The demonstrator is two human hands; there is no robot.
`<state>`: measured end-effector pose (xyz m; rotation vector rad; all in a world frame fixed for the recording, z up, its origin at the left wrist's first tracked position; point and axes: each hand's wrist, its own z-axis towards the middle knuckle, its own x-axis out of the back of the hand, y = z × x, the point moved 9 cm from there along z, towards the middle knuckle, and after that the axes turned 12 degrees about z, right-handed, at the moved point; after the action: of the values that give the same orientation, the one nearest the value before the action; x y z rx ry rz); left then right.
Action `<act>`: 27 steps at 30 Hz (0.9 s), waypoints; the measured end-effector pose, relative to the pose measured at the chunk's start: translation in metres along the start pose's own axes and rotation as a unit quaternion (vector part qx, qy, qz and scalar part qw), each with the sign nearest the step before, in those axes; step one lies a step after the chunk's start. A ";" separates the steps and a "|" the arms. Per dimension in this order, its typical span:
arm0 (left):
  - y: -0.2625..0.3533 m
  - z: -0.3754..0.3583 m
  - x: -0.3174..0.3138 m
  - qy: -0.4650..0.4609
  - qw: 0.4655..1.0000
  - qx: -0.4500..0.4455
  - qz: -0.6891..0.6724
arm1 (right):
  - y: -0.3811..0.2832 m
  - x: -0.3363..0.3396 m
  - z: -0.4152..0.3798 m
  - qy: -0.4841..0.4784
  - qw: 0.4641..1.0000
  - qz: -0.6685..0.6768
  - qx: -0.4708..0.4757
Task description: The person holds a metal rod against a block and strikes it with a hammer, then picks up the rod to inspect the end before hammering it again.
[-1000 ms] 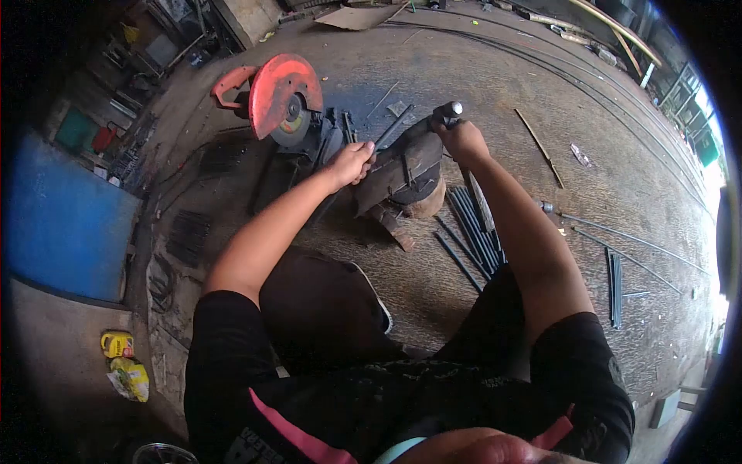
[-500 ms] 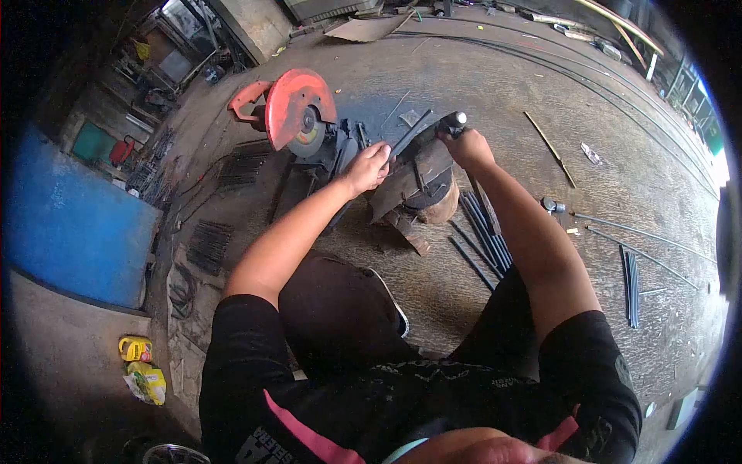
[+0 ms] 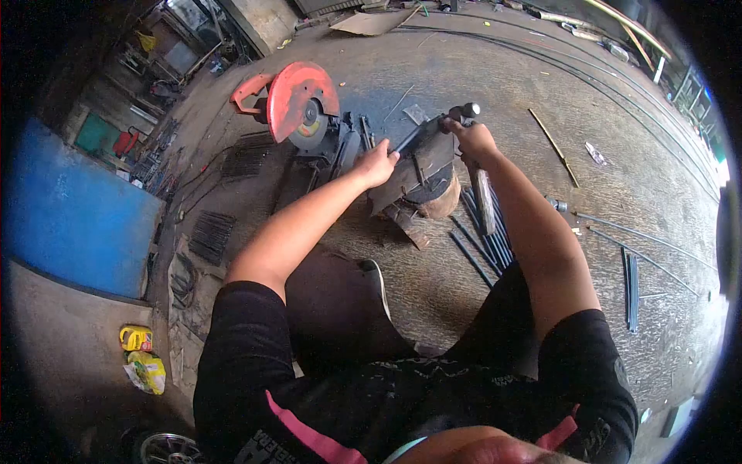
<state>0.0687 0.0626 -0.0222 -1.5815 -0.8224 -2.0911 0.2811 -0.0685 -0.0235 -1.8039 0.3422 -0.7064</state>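
Observation:
My left hand (image 3: 376,165) is closed around the near end of a dark metal rod (image 3: 408,142). The rod slants away over a metal-topped wooden block (image 3: 442,203), its far end reaching close to my other hand. In my right hand (image 3: 474,141) is a hammer (image 3: 483,203), gripped close to its head. The wooden handle hangs down below my fingers, and the steel head sticks out above them, over the block's far right side. Part of the rod's far end is hidden by the right fingers and the hammer head.
A red cut-off saw (image 3: 303,99) stands left of the block. Several metal rods (image 3: 481,249) lie on the floor at its right, with another bundle (image 3: 632,294) farther right. Sorted short rods (image 3: 210,237) lie at left. A blue panel (image 3: 77,209) stands at far left.
The rod has dropped from a raised slant to lie lower over the block. My right hand and the hammer have shifted slightly right, and more of the handle shows. The view has shifted a little.

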 end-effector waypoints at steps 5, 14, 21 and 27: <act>0.016 0.000 -0.010 -0.125 0.992 0.009 0.024 | 0.012 0.014 0.013 0.030 0.986 0.164 -0.016; 0.019 0.002 -0.014 -0.154 0.987 0.004 0.043 | -0.144 0.054 -0.039 0.131 0.950 0.167 0.231; 0.022 0.003 -0.017 -0.167 0.985 0.022 0.033 | -0.087 0.012 -0.008 0.169 0.963 -0.121 0.171; 0.005 0.005 -0.021 -0.139 0.990 0.028 -0.005 | -0.063 0.015 0.008 0.108 0.988 -0.045 0.102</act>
<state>0.0813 0.0613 -0.0399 -1.8692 -0.9718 -1.8600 0.2912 -0.0490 0.0382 -1.5606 0.3191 -0.9691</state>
